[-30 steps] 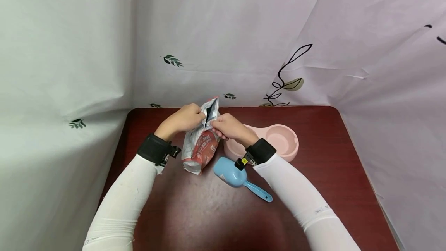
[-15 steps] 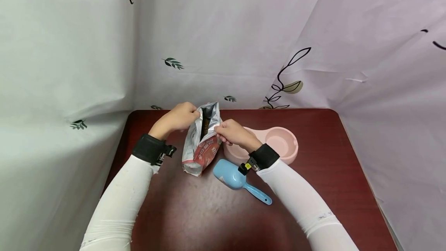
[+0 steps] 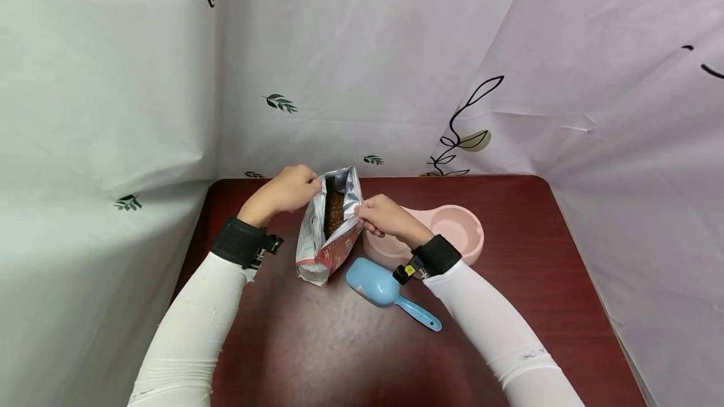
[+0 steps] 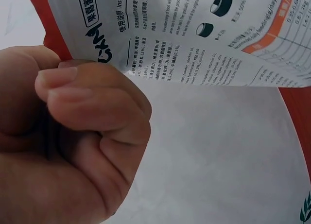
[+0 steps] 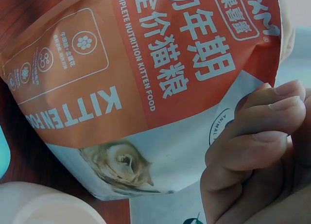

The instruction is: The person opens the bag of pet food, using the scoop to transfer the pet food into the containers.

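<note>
Here, the left hand [image 3: 291, 188] and right hand [image 3: 387, 215], fingers curled, pinch opposite edges of a gaping kitten-food bag [image 3: 335, 252]. It is far on the table [image 3: 548, 269], left of a blue scoop [image 3: 373, 282] and pink double bowl [image 3: 476, 249].

Mid-frame are two hands [image 3: 288, 188] [image 3: 387, 215], one kitten-food bag [image 3: 338, 250], one blue scoop [image 3: 376, 282] and one pink double bowl [image 3: 454, 231], with two black wristbands [image 3: 237, 242] [image 3: 439, 255], two white sleeves [image 3: 186, 325] [image 3: 498, 322] and one table [image 3: 339, 350] in the lower half.

Table [image 3: 509, 319], bag [image 3: 318, 237], blue scoop [image 3: 380, 284], double bowl [image 3: 452, 234]
</note>
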